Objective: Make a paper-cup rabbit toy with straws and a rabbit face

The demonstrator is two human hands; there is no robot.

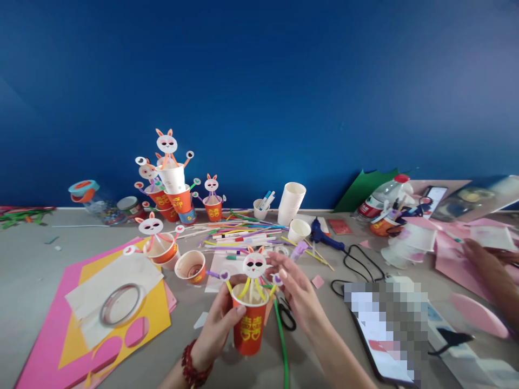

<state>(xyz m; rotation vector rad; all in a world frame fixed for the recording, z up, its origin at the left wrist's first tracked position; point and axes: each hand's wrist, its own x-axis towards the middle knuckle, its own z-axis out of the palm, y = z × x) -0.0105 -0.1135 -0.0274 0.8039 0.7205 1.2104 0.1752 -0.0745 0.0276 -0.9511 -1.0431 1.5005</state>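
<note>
My left hand (221, 319), with a dark red bead bracelet on its wrist, is wrapped round a red paper cup (248, 329) with yellow printing. Out of the cup rise yellow pipe cleaners and a white paper rabbit head (255, 264) with pink ears. A round paper paw (224, 276) stands out at the left of the cup. Its match, the right paper paw (277, 279), is beside the fingertips of my right hand (298, 286). That hand's fingers are stretched and apart; whether they touch the paw I cannot tell.
Finished rabbit cups (160, 246) stand at the left and back. Coloured paper (156, 310) bears a tape roll (120, 305). Pens, white cups (292, 202), a glue gun (324, 236), scissors (287, 313) and a phone (377, 335) lie around. Another person's hand (486, 265) works at right.
</note>
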